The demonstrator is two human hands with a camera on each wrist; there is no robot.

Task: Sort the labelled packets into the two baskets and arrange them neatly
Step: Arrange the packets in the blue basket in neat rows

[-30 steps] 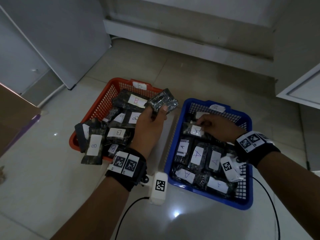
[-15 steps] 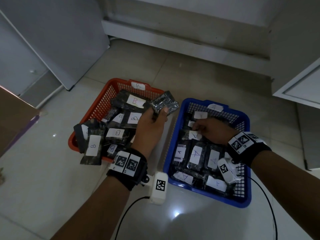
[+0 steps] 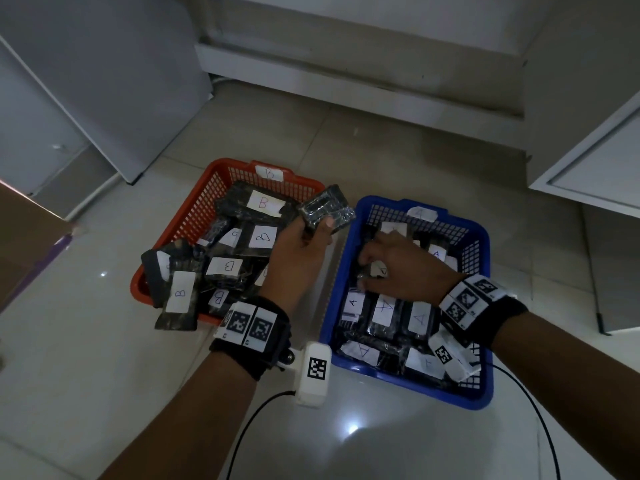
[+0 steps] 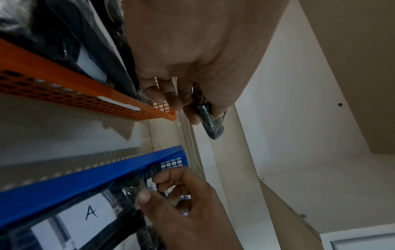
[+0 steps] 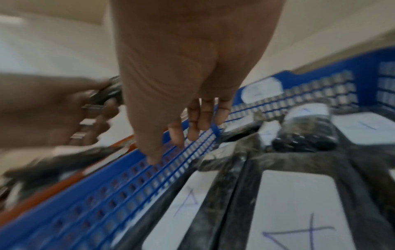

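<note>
Left hand (image 3: 298, 251) grips dark packet (image 3: 329, 209) above gap between orange basket (image 3: 221, 178) and blue basket (image 3: 481, 244) on floor. Right hand (image 3: 398, 268) inside blue basket, fingers curled on A packet (image 3: 377, 270).

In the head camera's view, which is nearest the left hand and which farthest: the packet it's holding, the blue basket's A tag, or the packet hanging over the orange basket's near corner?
1. Held packet: gripped in the left hand, between the baskets.
2. Blue basket's A tag: on its far rim, to the right.
3. Overhanging packet: labelled B, on the orange basket's near left corner. It is only slightly farther than the tag.
</note>
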